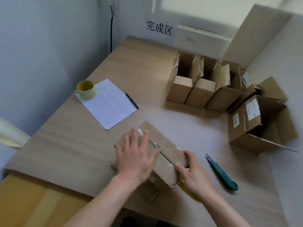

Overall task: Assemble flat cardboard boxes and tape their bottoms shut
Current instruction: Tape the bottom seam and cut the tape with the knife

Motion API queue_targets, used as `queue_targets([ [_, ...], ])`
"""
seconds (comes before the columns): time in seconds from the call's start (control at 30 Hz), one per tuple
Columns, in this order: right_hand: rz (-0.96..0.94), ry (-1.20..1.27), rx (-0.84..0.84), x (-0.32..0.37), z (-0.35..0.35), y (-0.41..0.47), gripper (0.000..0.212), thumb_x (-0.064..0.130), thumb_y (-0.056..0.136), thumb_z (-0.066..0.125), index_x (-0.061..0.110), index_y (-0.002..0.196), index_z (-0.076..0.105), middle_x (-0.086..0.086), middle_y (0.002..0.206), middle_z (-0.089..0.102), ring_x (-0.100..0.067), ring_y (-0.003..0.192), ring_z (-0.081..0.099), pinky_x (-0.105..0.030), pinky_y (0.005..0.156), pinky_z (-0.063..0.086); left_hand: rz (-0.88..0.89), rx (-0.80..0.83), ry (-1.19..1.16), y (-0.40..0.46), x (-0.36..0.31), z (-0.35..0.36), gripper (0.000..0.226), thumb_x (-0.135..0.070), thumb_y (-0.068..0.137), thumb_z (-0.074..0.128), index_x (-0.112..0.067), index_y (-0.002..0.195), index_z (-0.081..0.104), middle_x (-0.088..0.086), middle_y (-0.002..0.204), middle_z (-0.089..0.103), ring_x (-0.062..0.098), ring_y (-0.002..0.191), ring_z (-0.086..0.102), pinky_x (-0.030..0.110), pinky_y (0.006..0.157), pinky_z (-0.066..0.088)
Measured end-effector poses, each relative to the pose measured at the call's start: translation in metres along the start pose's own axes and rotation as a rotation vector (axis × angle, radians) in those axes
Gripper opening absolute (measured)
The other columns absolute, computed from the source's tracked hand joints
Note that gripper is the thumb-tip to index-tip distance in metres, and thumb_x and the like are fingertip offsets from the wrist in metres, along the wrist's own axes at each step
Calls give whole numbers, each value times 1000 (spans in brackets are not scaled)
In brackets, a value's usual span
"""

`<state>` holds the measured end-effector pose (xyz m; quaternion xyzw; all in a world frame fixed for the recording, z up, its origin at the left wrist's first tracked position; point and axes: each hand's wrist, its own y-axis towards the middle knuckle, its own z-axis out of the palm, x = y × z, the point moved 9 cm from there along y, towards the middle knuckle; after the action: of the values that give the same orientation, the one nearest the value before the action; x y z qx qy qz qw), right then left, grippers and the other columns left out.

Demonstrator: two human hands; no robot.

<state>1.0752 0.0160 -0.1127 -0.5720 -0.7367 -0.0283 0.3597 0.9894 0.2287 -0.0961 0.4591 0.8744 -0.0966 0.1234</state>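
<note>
A cardboard box [165, 154] stands bottom-up near the table's front edge, with clear tape along its centre seam. My left hand [136, 154] lies flat on the left flap, fingers spread and straight. My right hand [191, 174] is at the box's near right end, with thumb and fingers curled around a roll of tape [185, 187]; only its yellow core and a strip of it show under the hand. The tape runs from that roll up over the box edge.
A green utility knife [221, 172] lies right of the box. A second tape roll [86, 89] sits on a sheet of paper [108, 105] with a pen [132, 100] at the left. Several assembled open boxes [201, 89] stand at the back right.
</note>
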Motion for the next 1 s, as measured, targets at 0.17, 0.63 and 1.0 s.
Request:
queue_targets([
  [0.17, 46, -83, -103, -3, -19, -8, 49, 56, 75, 62, 36, 115, 42, 7, 109, 61, -16, 99, 59, -40, 85, 49, 275, 184, 40, 19, -39, 41, 74, -76, 85, 21, -45, 151, 4, 3, 161, -20, 39, 138, -33, 51, 119, -1],
  [0.63, -86, 163, -64, 3, -37, 42, 57, 42, 92, 59, 48, 145, 37, 12, 145, 30, -15, 134, 39, -44, 112, 38, 170, -234, -742, -4, -74, 0, 25, -44, 80, 63, -25, 95, 59, -8, 92, 57, 9, 86, 54, 16, 75, 40],
  [1.0, -146, 15, -75, -2, -36, 66, 59, 62, 87, 43, 58, 143, 22, 8, 142, 37, -19, 126, 47, -43, 94, 45, -432, 344, -1195, -54, -72, 106, 40, -2, 89, 64, -17, 121, 46, 18, 70, 67, 22, 49, 59, 34, 49, 51],
])
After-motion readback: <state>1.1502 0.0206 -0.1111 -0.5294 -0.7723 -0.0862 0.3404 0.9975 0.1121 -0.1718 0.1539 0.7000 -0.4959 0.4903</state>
